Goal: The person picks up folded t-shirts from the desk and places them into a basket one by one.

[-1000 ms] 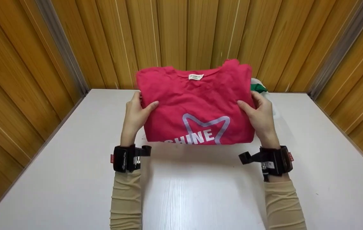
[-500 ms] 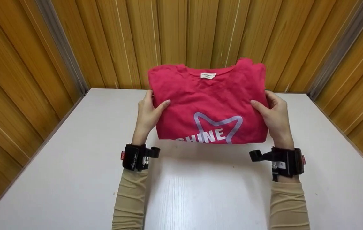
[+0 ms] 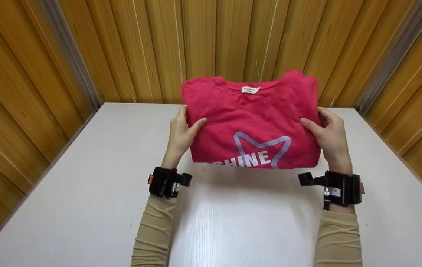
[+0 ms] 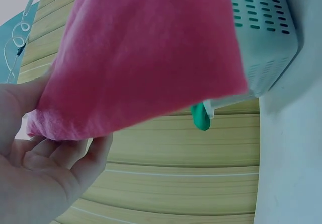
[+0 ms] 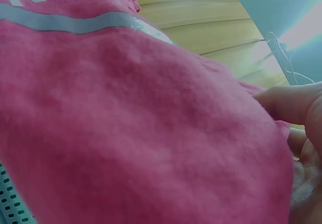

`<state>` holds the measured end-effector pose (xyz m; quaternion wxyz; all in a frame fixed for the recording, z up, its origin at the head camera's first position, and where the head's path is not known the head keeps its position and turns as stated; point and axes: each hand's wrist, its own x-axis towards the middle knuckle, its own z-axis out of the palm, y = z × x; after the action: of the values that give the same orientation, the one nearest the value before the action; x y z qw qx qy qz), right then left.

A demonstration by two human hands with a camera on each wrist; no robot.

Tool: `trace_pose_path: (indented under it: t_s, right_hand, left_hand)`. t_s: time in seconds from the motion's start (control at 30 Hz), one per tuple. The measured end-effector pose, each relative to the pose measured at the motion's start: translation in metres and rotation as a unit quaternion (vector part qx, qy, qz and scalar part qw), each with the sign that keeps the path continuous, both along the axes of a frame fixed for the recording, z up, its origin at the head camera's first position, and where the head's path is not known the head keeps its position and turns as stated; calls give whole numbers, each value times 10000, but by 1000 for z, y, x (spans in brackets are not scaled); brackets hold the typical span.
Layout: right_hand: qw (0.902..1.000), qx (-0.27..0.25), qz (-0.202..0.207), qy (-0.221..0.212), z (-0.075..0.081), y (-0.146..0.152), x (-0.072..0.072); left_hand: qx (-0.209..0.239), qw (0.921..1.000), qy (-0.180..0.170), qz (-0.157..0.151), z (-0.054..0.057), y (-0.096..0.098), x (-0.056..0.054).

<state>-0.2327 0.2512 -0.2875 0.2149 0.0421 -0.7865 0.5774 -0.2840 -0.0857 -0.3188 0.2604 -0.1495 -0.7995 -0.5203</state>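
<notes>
A folded pink T-shirt point(image 3: 251, 118) is held up over the table, its front toward the head camera. It shows a white neck label, a purple star outline and the word SHINE. My left hand point(image 3: 182, 137) grips its left side, thumb on the front and fingers behind. On the opposite side my right hand point(image 3: 332, 139) holds the edge in the same way. In the left wrist view, the fingers point(image 4: 95, 158) curl under the cloth. The right wrist view is mostly filled by the shirt point(image 5: 151, 113), with part of the thumb at its edge.
A pale plastic basket point(image 4: 266, 53) with slotted walls stands on the white table point(image 3: 95, 178), hidden behind the shirt in the head view. Something green point(image 4: 200, 117) hangs over its rim. Wood-patterned panels point(image 3: 233, 37) enclose the table at the back and sides.
Both hands have shifted to the right with the shirt between them. The white and green thing that showed behind the shirt's right side is now covered by it.
</notes>
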Motion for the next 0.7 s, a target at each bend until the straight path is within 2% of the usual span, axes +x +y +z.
trace_pose_path:
  t_s: [0.37, 0.6, 0.7]
  right_hand:
    - [9998, 49, -88, -158, -5, 13, -1]
    - [9993, -355, 7, -116, -8, 19, -1]
    - [9994, -335, 2, -127, -9, 20, -2]
  left_hand:
    - [38, 9999, 13, -108, -9, 14, -3]
    - [-14, 9998, -36, -184, -9, 19, -3]
    - [-11, 9998, 11, -198, -9, 20, -2]
